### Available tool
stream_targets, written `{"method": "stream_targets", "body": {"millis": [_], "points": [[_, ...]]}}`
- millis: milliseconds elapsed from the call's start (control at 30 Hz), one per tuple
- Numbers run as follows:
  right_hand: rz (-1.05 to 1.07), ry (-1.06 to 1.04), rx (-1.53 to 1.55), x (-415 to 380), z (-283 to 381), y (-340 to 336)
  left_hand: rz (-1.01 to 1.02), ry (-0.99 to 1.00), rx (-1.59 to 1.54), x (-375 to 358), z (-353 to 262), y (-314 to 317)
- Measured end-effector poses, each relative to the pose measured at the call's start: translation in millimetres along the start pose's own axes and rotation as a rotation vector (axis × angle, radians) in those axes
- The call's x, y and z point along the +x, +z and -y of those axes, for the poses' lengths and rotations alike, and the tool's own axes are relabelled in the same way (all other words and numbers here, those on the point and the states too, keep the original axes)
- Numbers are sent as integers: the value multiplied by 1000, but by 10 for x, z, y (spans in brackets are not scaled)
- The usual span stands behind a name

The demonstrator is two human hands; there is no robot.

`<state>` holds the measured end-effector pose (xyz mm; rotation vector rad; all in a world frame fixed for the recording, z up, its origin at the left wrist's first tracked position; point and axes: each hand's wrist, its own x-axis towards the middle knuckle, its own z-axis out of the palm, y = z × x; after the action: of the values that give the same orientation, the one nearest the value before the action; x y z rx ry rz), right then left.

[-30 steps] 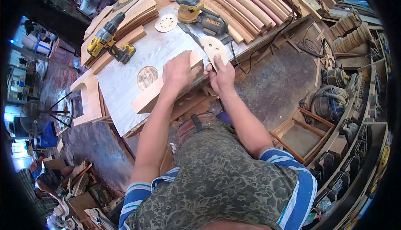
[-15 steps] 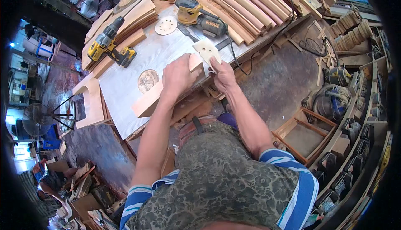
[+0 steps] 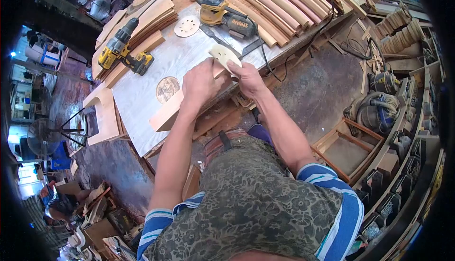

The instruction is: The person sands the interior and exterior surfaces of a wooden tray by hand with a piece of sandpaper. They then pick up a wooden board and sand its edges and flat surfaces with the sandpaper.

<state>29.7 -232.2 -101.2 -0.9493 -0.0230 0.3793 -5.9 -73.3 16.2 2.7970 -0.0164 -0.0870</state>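
My left hand (image 3: 200, 84) presses down on a long pale wood block (image 3: 166, 112) that lies along the near edge of the workbench (image 3: 142, 93). My right hand (image 3: 245, 77) grips a pale sanding disc with holes (image 3: 222, 52), folded against the block's right end, next to my left hand. A second sanding disc (image 3: 186, 26) lies flat further back on the bench.
A yellow cordless drill (image 3: 119, 44) rests on stacked boards at the left. A yellow orbital sander (image 3: 222, 13) with its cord lies at the back, beside curved wood slats (image 3: 279, 5). A round inlay (image 3: 167, 88) marks the benchtop. Shelves and a wooden frame (image 3: 348, 147) stand at the right.
My right hand with the sanding disc has moved up and left along the block's end. The left hand stays on the block.
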Motion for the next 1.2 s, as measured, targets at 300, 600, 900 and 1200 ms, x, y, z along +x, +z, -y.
{"method": "stream_targets", "body": {"millis": [300,600,900,1200], "points": [[-350,-96,-437,-202,204,-409,208,354,-33,1,298,-97],[85,-432,-729,-522,264,65,-99,476,141,-197,411,42],[59,-272,-737,-599,299,172,-159,372,250,-131,363,124],[39,-254,-864,-656,399,174,-115,304,207,-158,286,65]]}}
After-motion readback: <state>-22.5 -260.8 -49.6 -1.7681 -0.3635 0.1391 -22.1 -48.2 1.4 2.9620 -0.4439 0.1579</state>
